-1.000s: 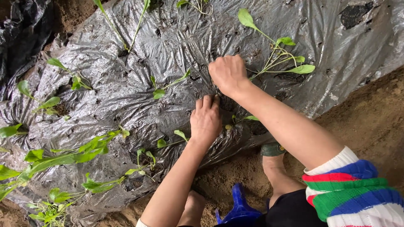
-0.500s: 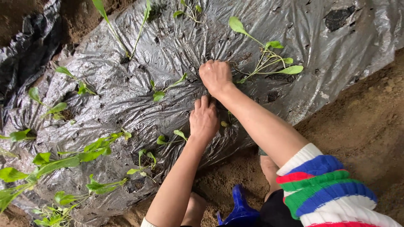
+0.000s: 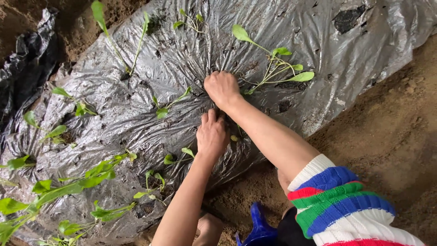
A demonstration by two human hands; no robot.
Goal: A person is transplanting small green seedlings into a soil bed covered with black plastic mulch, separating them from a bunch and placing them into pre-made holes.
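Observation:
My right hand (image 3: 221, 89) is curled knuckles-up on the silver plastic mulch sheet (image 3: 136, 118), closed at the base of a green seedling (image 3: 274, 69) whose stems run out to the right of it. Just below, my left hand (image 3: 211, 134) lies palm-down on the sheet. Its fingertips reach into the hole under my right wrist. What the fingers of either hand touch inside the hole is hidden.
Several other seedlings stand in holes across the sheet, such as a tall pair (image 3: 119, 41) at top left and a cluster (image 3: 68, 187) at lower left. Bare brown soil (image 3: 391, 136) lies to the right. A blue boot (image 3: 259, 225) shows at the bottom.
The view has shifted a little, so both hands sit further left in the picture. The hands keep nearly the same pose at the seedling's base.

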